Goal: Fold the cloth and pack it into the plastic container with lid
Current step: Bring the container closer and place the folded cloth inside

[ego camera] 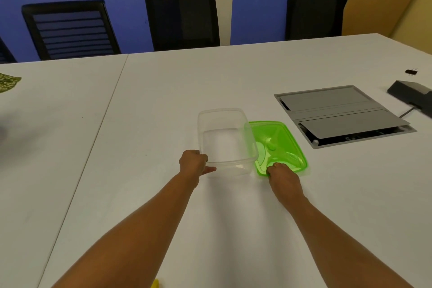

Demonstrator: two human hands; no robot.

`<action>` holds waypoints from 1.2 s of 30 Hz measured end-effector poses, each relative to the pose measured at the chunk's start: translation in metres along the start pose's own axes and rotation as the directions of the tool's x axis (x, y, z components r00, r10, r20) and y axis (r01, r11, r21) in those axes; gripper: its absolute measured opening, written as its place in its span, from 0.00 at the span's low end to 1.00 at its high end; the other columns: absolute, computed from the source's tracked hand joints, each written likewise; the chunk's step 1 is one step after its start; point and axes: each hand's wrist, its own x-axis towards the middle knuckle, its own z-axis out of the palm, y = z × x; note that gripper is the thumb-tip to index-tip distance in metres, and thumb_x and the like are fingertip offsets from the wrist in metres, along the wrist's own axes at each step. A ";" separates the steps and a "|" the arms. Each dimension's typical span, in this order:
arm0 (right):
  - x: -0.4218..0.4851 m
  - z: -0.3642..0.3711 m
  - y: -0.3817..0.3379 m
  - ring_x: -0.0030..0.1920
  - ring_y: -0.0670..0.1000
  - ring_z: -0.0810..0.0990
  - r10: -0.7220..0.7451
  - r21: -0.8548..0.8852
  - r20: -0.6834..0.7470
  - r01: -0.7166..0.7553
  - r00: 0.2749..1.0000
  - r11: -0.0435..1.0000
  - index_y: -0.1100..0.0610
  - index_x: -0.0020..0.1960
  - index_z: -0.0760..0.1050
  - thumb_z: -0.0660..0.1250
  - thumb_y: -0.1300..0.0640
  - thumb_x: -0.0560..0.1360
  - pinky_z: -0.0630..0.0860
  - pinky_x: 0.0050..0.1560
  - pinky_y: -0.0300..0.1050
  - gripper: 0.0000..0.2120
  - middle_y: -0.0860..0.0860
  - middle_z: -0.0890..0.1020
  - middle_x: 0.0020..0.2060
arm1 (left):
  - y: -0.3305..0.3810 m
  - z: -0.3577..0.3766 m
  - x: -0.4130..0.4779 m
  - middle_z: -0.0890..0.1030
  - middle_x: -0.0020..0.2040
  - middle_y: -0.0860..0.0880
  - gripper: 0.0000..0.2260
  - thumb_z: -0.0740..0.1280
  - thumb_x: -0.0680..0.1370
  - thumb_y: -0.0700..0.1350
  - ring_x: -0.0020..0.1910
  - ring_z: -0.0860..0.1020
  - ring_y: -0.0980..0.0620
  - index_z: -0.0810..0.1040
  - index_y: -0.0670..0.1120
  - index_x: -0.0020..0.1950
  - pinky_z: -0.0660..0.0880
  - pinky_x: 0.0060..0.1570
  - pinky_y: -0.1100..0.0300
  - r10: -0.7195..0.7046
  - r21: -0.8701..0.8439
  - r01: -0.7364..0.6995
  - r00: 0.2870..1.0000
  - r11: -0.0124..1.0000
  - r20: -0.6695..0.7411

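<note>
Head view: left hand [192,162] grips the clear container [223,113]; right hand [284,179] pinches the green lid [281,139].

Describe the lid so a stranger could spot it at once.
On the white table, find the grey hatch set into its right side. Left of it and nearer, the lid lies beside the clear container, its near corner pinched by the right hand. It alone is flat and bright green.
</note>
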 end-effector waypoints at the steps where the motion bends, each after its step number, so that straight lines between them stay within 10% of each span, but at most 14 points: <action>1: -0.007 -0.002 0.001 0.24 0.54 0.77 -0.024 -0.010 0.006 0.024 1.000 1.000 0.58 0.24 0.74 0.77 0.73 0.47 0.69 0.19 0.38 0.16 0.53 0.75 0.22 | -0.004 -0.003 -0.008 0.72 0.64 0.39 0.14 0.60 0.75 0.29 0.31 0.79 0.43 0.72 0.34 0.60 0.78 0.24 0.65 -0.005 0.004 0.005 1.000 1.000 -0.011; 10: -0.085 -0.026 0.005 0.22 0.51 0.75 -0.068 -0.012 0.015 0.068 0.998 0.998 0.55 0.21 0.72 0.78 0.71 0.41 0.64 0.15 0.35 0.20 0.49 0.73 0.19 | -0.052 -0.026 -0.080 0.69 0.68 0.38 0.21 0.61 0.75 0.29 0.31 0.80 0.43 0.66 0.33 0.68 0.78 0.24 0.65 -0.065 -0.062 0.066 0.998 0.996 0.014; 21: -0.202 -0.048 0.007 0.37 0.58 0.79 0.011 0.075 0.106 -0.019 0.994 0.997 0.63 0.34 0.80 0.66 0.72 0.65 0.75 0.32 0.48 0.08 0.58 0.80 0.32 | -0.118 -0.052 -0.177 0.71 0.66 0.38 0.21 0.60 0.74 0.29 0.31 0.80 0.42 0.67 0.35 0.68 0.80 0.26 0.63 -0.102 -0.097 0.105 0.994 0.990 0.031; 36: -0.301 -0.056 0.004 0.45 0.58 0.81 0.054 0.149 0.133 -0.074 0.990 0.986 0.61 0.42 0.82 0.66 0.69 0.68 0.77 0.40 0.48 0.08 0.57 0.82 0.38 | -0.174 -0.070 -0.263 0.72 0.63 0.39 0.21 0.62 0.76 0.31 0.36 0.81 0.41 0.65 0.38 0.68 0.81 0.35 0.59 -0.130 -0.116 0.137 0.989 0.984 0.067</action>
